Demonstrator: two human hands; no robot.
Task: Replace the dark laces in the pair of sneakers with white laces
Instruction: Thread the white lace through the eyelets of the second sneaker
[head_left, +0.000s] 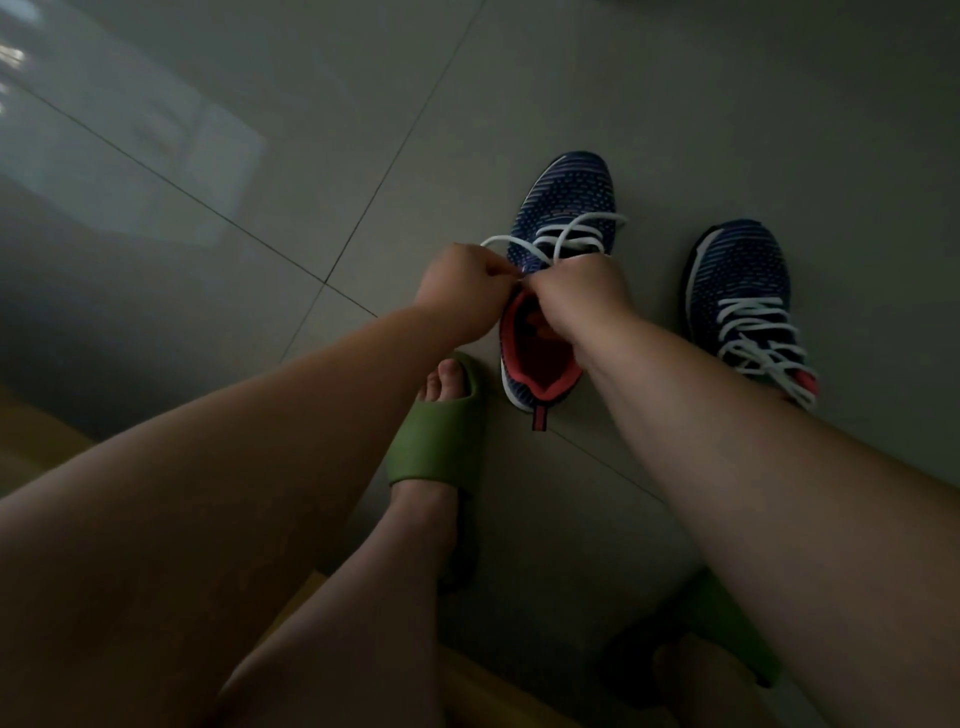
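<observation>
Step in hand, as I judge it: tying off or snugging the white lace (558, 236) at the top eyelets of the left sneaker (553, 283), which stands on the floor (363, 130), toe pointing away. The right sneaker (743, 301) stands beside it, right of it, already carrying white lace (looks finished).

To do it well: keep both ends even, pull outward and level so the crossings seat flat, don't drag the shoe across the tile.

Left hand (465, 288) sits at that sneaker's left edge, fingers curled and pinching a lace end. Right hand (584, 293) is over its tongue, fingers curled down, seemingly gripping lace too, though the contact is covered.

Hard to tell: top eyelets and any knot are hidden under both hands. No dark laces in view. Light is dim, and the green slide (441, 431) nearer than the sneaker is partly covered by the forearm.
</observation>
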